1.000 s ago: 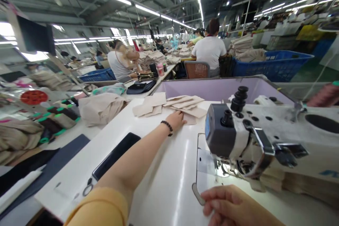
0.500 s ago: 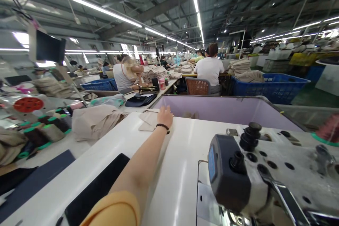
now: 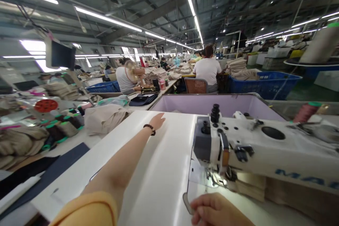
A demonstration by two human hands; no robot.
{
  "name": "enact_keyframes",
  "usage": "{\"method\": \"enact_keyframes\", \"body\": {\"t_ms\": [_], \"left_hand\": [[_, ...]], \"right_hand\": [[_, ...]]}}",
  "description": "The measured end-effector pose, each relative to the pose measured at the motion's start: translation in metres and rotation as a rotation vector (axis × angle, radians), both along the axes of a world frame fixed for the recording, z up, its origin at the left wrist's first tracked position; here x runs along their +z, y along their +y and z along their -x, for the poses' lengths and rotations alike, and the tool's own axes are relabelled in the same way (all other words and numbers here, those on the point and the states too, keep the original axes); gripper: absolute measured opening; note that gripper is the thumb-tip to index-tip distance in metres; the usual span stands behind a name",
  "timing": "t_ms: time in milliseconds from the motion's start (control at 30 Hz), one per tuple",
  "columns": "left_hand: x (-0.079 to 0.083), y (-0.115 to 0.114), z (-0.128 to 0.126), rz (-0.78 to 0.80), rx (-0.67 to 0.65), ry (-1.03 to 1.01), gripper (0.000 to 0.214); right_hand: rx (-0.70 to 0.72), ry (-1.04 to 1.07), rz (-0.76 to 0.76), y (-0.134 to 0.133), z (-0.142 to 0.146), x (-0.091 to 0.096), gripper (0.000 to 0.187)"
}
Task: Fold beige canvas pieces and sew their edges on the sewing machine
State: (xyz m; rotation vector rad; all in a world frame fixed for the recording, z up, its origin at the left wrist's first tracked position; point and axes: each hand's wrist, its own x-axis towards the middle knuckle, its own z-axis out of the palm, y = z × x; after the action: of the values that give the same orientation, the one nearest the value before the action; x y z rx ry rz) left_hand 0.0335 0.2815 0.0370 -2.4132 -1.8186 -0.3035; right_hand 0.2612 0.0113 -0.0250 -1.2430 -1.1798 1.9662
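Note:
My left hand (image 3: 158, 121) reaches to the far edge of the white sewing table (image 3: 159, 169), beside the lilac-walled bin (image 3: 212, 104). Its fingers are stretched out and hold nothing visible; a dark bead bracelet is on the wrist. My right hand (image 3: 215, 210) is low in front of the sewing machine (image 3: 238, 134), fingers curled together. At its fingertips is a thin grey curved edge (image 3: 187, 203) whose kind I cannot make out. Beige fabric pieces (image 3: 250, 185) lie under the machine arm, right of the lit needle area.
Left of the table are a crumpled beige cloth (image 3: 104, 118), several thread spools (image 3: 69, 129) and a dark blue panel (image 3: 66, 169). A maroon thread cone (image 3: 307, 111) stands behind the machine. Ahead, co-workers sit near a brown chair (image 3: 196, 85) and a blue crate (image 3: 267, 83).
The beige fabric piece under my left hand is gone from the tabletop, and that hand has opened. My right hand has come into view. The view has shifted, showing more of the machine.

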Motion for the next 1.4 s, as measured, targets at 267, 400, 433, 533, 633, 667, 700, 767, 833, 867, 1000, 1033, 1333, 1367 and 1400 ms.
{"method": "enact_keyframes", "body": {"t_ms": [267,400,433,533,633,667,700,767,833,867,1000,1033,1333,1367,1400], "left_hand": [[-0.035,-0.223,0.053,0.161,-0.151,0.097,0.049],[-0.057,-0.296,0.056,0.064,-0.169,0.098,0.049],[-0.062,-0.304,0.054,0.036,-0.150,0.079,0.049],[-0.070,-0.310,0.049,-0.027,-0.087,0.005,0.048],[-0.070,-0.305,0.048,-0.034,-0.082,-0.040,0.047],[-0.069,-0.304,0.049,-0.029,-0.085,-0.049,0.046],[-0.069,-0.304,0.049,-0.028,-0.087,-0.057,0.046],[-0.068,-0.305,0.049,-0.033,-0.092,-0.069,0.046],[-0.068,-0.306,0.049,-0.042,-0.095,-0.077,0.046],[-0.068,-0.307,0.049,-0.044,-0.096,-0.080,0.046],[-0.067,-0.307,0.047,-0.050,-0.097,-0.088,0.046],[-0.067,-0.307,0.047,-0.052,-0.097,-0.091,0.046],[-0.068,-0.308,0.046,-0.061,-0.093,-0.135,0.044],[-0.069,-0.308,0.046,-0.065,-0.090,-0.142,0.044],[-0.069,-0.309,0.046,-0.068,-0.088,-0.150,0.043]], "right_hand": [[-0.037,-0.020,-0.045,-0.009,0.000,0.024,0.005],[-0.027,-0.026,-0.104,-0.008,-0.003,0.016,0.006],[-0.018,-0.035,-0.123,-0.008,-0.003,0.015,0.006],[0.016,-0.065,-0.168,-0.007,-0.004,0.014,0.007],[0.041,-0.084,-0.194,-0.005,-0.004,0.013,0.010],[0.045,-0.089,-0.200,-0.004,-0.004,0.013,0.010],[0.046,-0.093,-0.207,-0.004,-0.004,0.012,0.010],[0.045,-0.102,-0.218,-0.003,-0.004,0.012,0.011],[0.042,-0.109,-0.229,-0.004,-0.003,0.011,0.011],[0.040,-0.112,-0.235,-0.004,-0.003,0.011,0.011],[0.033,-0.118,-0.247,-0.006,-0.003,0.012,0.009],[0.029,-0.119,-0.249,-0.006,-0.003,0.012,0.008],[0.003,-0.114,-0.244,-0.008,-0.003,0.014,0.008],[0.001,-0.115,-0.243,-0.008,-0.003,0.014,0.008],[-0.001,-0.116,-0.240,-0.009,-0.003,0.014,0.009]]}}
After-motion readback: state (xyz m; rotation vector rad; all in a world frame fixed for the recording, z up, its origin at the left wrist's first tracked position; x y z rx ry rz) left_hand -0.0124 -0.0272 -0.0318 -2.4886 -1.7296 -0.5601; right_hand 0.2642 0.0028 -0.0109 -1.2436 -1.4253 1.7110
